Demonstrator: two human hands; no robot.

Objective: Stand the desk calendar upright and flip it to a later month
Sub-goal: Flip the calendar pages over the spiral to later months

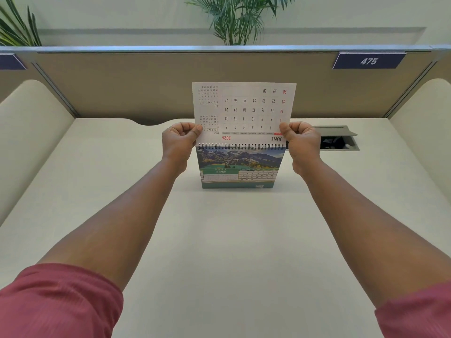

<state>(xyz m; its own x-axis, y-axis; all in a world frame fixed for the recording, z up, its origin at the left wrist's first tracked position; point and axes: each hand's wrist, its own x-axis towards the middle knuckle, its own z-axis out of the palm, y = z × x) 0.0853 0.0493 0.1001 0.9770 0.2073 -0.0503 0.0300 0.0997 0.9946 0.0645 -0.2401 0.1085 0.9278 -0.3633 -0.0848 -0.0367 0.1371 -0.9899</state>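
The desk calendar (240, 167) stands upright on the white desk (219, 240), spiral binding on top. Its front page shows a mountain photo and a green JUNE grid. One white page (244, 106) is lifted straight up above the spiral; its back shows JUNE 2026 upside down. My left hand (179, 142) pinches the page's left edge near the binding. My right hand (301, 142) pinches the right edge at the same height.
A beige partition (146, 81) with a sign reading 475 (369, 61) closes the desk's far side. An open cable box (336, 140) sits in the desk right of my right hand. Rounded side panels flank the desk. Plants rise behind the partition.
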